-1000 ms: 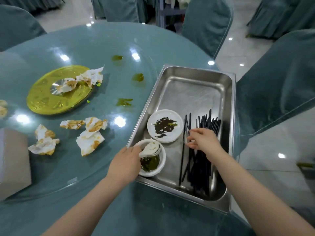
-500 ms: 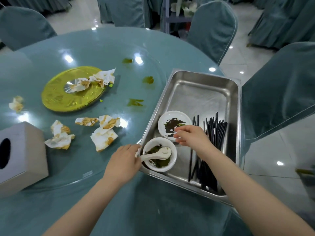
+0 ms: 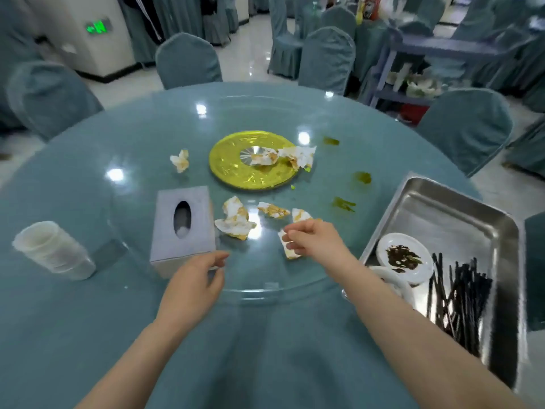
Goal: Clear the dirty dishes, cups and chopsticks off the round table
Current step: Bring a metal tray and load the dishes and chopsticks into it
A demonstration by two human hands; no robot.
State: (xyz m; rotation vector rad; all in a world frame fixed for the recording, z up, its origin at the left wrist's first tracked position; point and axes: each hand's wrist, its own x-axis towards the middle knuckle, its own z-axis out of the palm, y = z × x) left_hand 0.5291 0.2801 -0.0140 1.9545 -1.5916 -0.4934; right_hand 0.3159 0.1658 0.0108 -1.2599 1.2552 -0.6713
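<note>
My right hand [image 3: 312,237] lies over a stained napkin [image 3: 290,253] on the glass turntable [image 3: 141,149], fingers curled onto its edge. Hovering near the tissue box, my left hand [image 3: 191,287] has loosely curled fingers and holds nothing. At the right, a steel tray [image 3: 454,208] contains a small plate smeared with dark sauce [image 3: 402,255], a white bowl [image 3: 396,283] partly hidden by my right arm, and several black chopsticks [image 3: 460,293]. A stack of clear plastic cups [image 3: 50,249] lies at the left of the round table.
A grey tissue box [image 3: 182,225] stands in front of my left hand. More soiled napkins [image 3: 236,219] lie near a gold centre disc [image 3: 250,163], which carries others. Green sauce stains [image 3: 342,203] mark the glass. Covered chairs [image 3: 466,125] ring the table.
Both hands have left the tray and moved left over the turntable; the right one now sits on a napkin. The view has swung left and up, showing the cups and the tissue box.
</note>
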